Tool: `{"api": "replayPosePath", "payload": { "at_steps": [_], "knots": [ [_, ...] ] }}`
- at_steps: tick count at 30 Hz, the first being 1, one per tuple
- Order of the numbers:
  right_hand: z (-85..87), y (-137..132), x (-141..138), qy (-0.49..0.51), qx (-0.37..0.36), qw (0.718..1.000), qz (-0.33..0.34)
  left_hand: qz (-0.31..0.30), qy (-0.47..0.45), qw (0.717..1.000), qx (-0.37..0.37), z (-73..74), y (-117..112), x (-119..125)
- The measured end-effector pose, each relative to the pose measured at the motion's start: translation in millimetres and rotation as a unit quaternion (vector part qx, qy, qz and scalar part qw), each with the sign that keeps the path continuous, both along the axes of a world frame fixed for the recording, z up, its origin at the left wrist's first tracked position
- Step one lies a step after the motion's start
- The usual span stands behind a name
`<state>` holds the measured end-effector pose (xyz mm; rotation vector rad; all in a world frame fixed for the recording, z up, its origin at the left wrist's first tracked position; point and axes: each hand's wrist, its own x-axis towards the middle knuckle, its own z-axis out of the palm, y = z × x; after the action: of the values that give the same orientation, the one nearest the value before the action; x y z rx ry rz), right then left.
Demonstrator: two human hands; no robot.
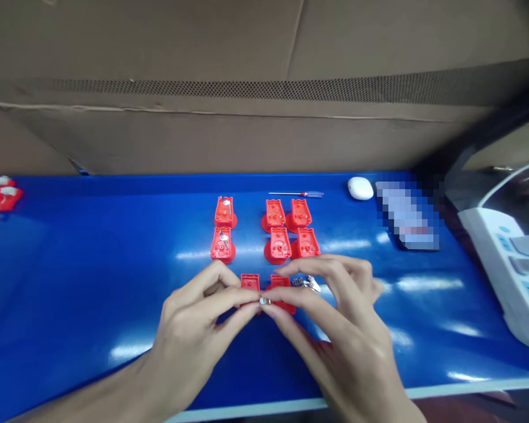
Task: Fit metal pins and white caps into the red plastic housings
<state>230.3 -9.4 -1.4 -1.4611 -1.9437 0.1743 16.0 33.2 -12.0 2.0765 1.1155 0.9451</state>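
A small shiny metal piece [265, 301] is pinched between the thumbs and forefingers of both hands, low over the front of the table. My left hand [203, 329] closes on it from the left, and my right hand [344, 323] meets it from the other side. Two red plastic housings, one on the left [249, 281] and one on the right [282, 288], lie just behind the fingertips, partly covered by them. Beside my right fingers sits a small cluster of metal and white parts [307, 283], too small to make out.
Several red housings [280, 244] stand in rows on the blue table [92, 264]. A screwdriver [306, 194], a white rounded case [360, 188] and a blurred-out flat object [408, 217] lie behind. At right stands a white device [506, 264]; red-white parts [2, 194] lie far left.
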Motion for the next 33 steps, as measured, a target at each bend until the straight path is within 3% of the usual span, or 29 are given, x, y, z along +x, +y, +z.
{"api": "replayPosePath", "payload": {
  "at_steps": [33],
  "knots": [
    [2.0,-0.2,0.0,0.019,-0.021,1.0,0.01,-0.01,0.007,1.0,-0.004,-0.8,-0.6,-1.6]
  ]
}}
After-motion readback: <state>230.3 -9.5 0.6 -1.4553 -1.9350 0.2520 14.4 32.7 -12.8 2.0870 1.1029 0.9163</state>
